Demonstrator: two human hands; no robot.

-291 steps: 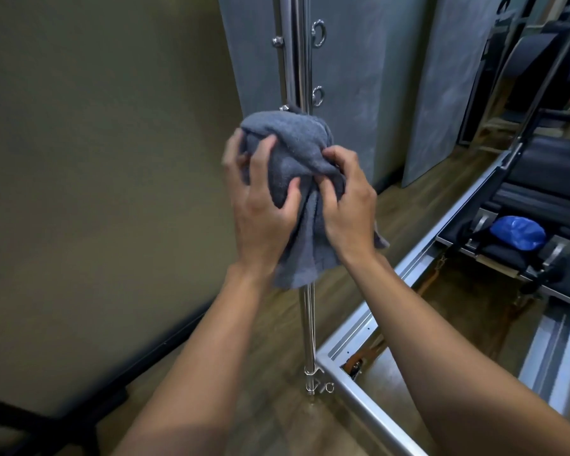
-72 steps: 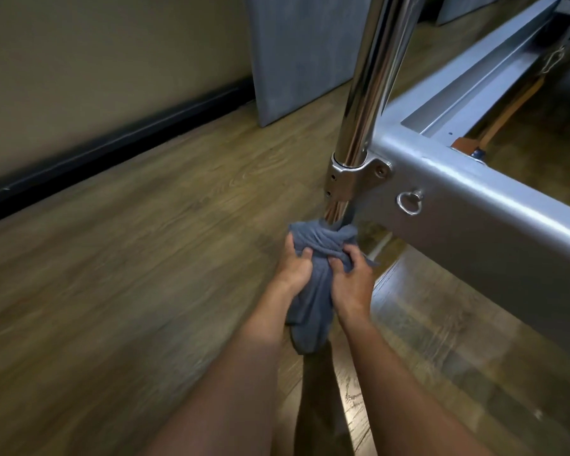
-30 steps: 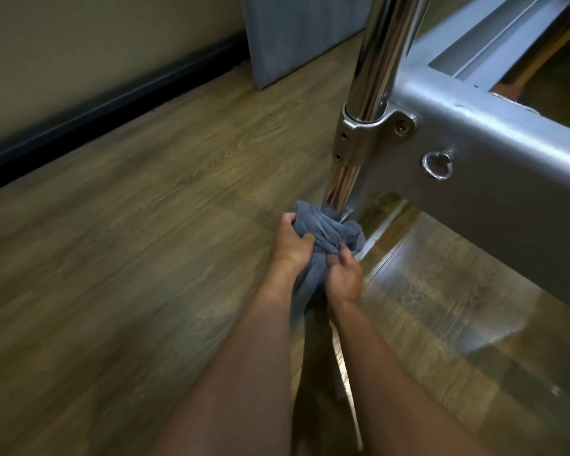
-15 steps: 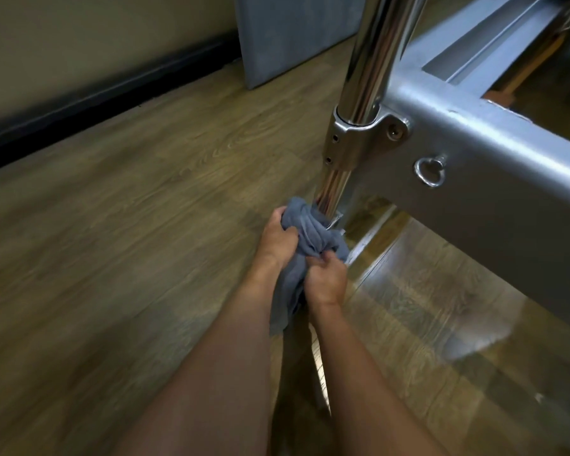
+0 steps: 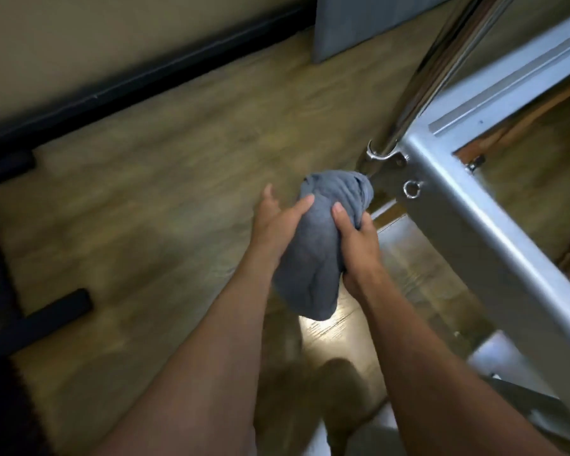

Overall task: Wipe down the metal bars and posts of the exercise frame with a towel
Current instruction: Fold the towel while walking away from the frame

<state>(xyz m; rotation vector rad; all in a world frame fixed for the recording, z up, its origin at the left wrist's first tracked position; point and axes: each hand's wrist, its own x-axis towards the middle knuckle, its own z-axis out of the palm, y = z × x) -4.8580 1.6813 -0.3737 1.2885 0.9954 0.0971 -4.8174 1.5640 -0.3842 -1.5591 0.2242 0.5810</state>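
Note:
A grey-blue towel [image 5: 320, 245] is bunched between both hands, its top end touching the foot of the chrome post [image 5: 435, 70] just below the bracket [image 5: 380, 156]. My left hand [image 5: 277, 225] presses its left side with the fingers partly spread. My right hand [image 5: 356, 238] grips the towel's right side. The post rises up and to the right beside the grey metal frame rail [image 5: 494, 232], which carries a small ring bolt [image 5: 412, 189]. The lowest part of the post is hidden behind the towel.
Wooden floor [image 5: 165, 199] spreads to the left. A black baseboard [image 5: 145, 80] runs along the wall, a black bar [image 5: 37, 320] lies at the left, and a grey panel [image 5: 352, 24] leans at the top. The frame's inner rail [image 5: 520, 77] lies at the right.
The view has pulled back and tilted. Both hands with the towel have risen slightly on the post's foot, and my left hand's fingers have loosened and spread.

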